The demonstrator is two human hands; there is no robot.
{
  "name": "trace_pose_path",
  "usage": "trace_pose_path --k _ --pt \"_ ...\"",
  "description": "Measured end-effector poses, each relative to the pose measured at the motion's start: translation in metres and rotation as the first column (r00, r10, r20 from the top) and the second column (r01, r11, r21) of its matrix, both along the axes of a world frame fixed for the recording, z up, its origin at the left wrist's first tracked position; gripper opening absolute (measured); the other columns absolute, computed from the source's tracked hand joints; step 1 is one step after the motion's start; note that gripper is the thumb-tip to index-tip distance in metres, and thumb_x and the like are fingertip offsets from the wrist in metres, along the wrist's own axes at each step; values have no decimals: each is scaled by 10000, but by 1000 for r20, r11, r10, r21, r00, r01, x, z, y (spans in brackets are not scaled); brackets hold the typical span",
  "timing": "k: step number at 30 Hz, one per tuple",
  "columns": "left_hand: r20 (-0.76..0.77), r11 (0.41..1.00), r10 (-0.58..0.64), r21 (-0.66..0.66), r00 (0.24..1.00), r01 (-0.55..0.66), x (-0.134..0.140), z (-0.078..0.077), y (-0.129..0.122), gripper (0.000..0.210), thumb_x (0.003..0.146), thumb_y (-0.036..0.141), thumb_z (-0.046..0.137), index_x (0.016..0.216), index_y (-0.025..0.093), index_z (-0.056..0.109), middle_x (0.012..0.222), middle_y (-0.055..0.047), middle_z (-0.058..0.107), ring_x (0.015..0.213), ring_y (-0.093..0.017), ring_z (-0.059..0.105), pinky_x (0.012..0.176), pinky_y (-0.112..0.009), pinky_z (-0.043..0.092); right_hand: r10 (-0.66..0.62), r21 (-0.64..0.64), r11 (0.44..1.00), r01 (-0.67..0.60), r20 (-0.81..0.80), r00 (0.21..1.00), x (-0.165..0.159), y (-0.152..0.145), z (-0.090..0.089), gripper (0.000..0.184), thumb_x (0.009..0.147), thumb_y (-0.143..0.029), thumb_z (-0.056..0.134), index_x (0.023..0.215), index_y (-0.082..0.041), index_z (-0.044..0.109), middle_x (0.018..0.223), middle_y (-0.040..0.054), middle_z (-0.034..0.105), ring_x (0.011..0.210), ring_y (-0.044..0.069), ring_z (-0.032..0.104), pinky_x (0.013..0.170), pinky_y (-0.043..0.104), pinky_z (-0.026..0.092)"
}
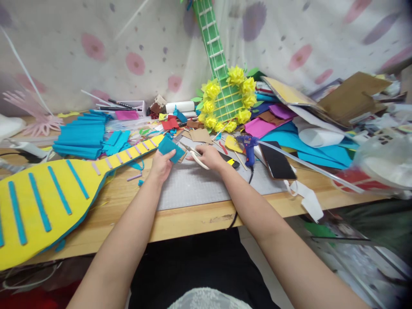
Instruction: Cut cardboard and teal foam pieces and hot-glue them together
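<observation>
Pinched in my left hand (162,165) is a small teal piece of paper or felt (170,149), held up over the left part of a grey cutting mat (193,189). My right hand (209,156) grips scissors (198,159) with white handles. Their blades point left towards the teal piece; whether they touch it I cannot tell. To the left lies a yellow guitar-shaped cutout (64,189) with teal strips across its body and lilac strips along its neck. A green guitar neck (212,51) with yellow paper flowers (236,75) leans against the back curtain.
A blue glue gun (249,150) and a dark phone (277,161) lie right of my right hand. Folded teal crepe paper (80,133) is at the back left. Coloured sheets and cardboard (354,96) pile up at the back right, near a clear plastic tub (380,163).
</observation>
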State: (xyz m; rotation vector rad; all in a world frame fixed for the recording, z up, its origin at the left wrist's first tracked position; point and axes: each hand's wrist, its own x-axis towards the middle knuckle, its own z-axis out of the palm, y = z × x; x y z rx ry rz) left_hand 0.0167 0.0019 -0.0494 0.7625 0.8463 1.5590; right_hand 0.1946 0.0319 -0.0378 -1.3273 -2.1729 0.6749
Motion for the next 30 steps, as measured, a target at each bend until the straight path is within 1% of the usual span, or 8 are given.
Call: trace_pose_path --k 3,6,8,11,17,20,23,30 --pt "-122 997 83 6 989 -83 -4 -3 3 473 480 231 805 904 172 604 824 -8 685 767 -168 639 755 -303 506 17 -57 998 -23 -98 995 5 4 0 468 694 -632 549 656 -167 518 617 -32 450 596 97 384 549 225 246" --pt "-241 989 147 27 959 -145 -9 -3 4 422 529 275 769 900 177 592 822 5 665 742 -143 617 702 -266 496 100 -128 985 -116 -127 987 16 6 8 451 716 -618 535 709 -167 511 660 -26 471 618 100 408 563 229 277" --pt "-290 984 179 48 940 -173 -14 0 4 376 570 299 732 898 183 589 814 10 657 731 -135 607 671 -248 490 185 -197 960 -201 -98 978 27 6 16 442 724 -610 538 723 -169 500 671 -23 479 618 100 423 565 231 296" --pt "-358 977 212 87 909 -194 -21 7 4 370 573 279 717 912 194 596 810 16 654 714 -132 598 646 -235 489 311 -341 891 -299 -21 950 42 7 29 442 733 -611 534 706 -172 486 640 -25 467 588 94 429 550 229 319" --pt "-349 995 102 27 932 -99 -31 11 4 390 543 294 738 893 188 603 808 11 662 702 -141 601 660 -258 492 484 -480 782 -396 69 872 41 15 43 469 753 -636 504 705 -169 490 611 -21 479 549 89 444 521 223 347" --pt "-360 998 62 5 931 -64 -31 11 3 390 551 345 750 874 171 615 814 -3 672 698 -139 602 672 -265 491 488 -508 782 -361 140 861 35 20 47 493 727 -659 529 762 -167 515 626 -15 502 551 92 457 515 222 351" --pt "-430 999 31 -7 902 -37 -31 13 0 377 567 372 749 850 157 625 793 -10 672 676 -135 596 648 -254 478 505 -523 775 -354 177 845 33 24 51 518 714 -683 529 763 -168 522 632 -11 509 555 95 472 519 225 360" --pt "-533 999 -52 -37 845 38 -27 17 -5 390 587 352 732 889 166 571 813 -7 647 657 -132 582 571 -239 459 540 -573 722 -388 115 834 32 20 54 544 728 -712 479 750 -170 513 615 -18 502 536 82 467 508 214 366"
